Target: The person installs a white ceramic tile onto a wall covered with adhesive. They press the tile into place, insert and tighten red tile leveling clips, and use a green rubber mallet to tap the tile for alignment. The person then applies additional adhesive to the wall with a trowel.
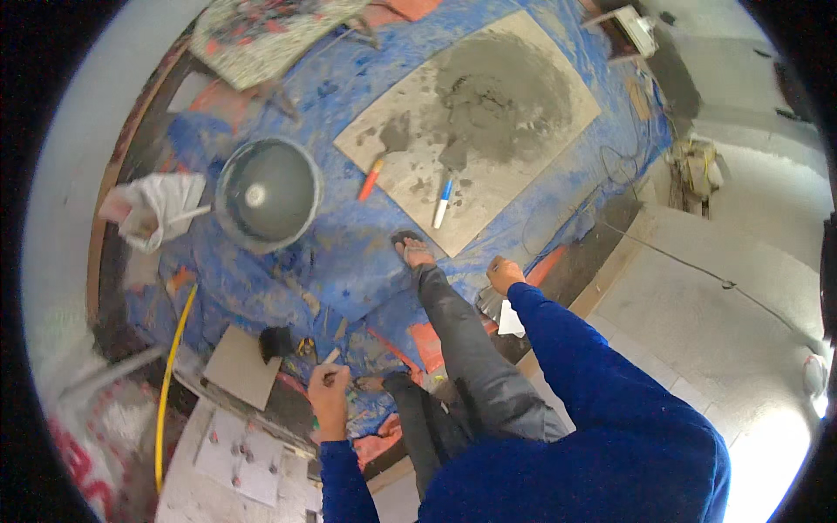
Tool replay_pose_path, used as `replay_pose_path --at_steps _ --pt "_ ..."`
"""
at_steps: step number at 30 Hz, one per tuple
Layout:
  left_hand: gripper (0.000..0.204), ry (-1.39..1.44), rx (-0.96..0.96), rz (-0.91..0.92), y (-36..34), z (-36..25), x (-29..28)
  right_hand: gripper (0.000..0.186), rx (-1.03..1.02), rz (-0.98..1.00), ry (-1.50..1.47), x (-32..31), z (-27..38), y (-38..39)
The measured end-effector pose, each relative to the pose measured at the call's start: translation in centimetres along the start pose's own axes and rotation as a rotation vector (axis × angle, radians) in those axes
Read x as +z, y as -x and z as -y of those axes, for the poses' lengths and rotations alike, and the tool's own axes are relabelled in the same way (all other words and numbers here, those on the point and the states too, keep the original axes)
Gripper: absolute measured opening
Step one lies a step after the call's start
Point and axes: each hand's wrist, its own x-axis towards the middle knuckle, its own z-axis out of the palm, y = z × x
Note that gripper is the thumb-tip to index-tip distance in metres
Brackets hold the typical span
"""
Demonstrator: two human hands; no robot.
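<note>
My left hand (330,392) is raised at the lower middle with curled fingers; what it holds, if anything, is unclear. A short pale stick shows just past its fingertips. My right hand (506,277) is closed at the right, above a grey and white flat tool (509,315), its grip hidden. Ahead, a pale board (392,183) carries a spread of grey mortar (484,105) and two trowels, one with a red handle (371,179), the other with a blue-and-white handle (442,203). My bare foot (415,251) stands by the board's near corner.
A grey bucket (266,231) and a white sack (157,209) stand left on a rumpled blue tarp (349,283). A speckled platform (261,44) is at upper left, a yellow hose (174,357) at lower left. A cable (671,253) crosses pale flooring at the right.
</note>
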Motion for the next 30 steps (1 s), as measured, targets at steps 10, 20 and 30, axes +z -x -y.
replay_pose_path --at_steps 10,20,30 --pt "0.020 -0.510 0.166 0.446 -25.9 5.0 20.6 0.051 0.175 0.062 -0.167 8.6 2.9 -23.8" --pt "0.052 -0.707 0.488 0.315 -55.1 8.4 33.3 0.063 0.126 -0.059 -0.419 15.3 6.8 -37.4" --pt "0.028 -0.767 0.424 0.209 -58.5 7.3 38.9 0.036 0.210 -0.483 -0.735 6.1 1.0 -36.8"
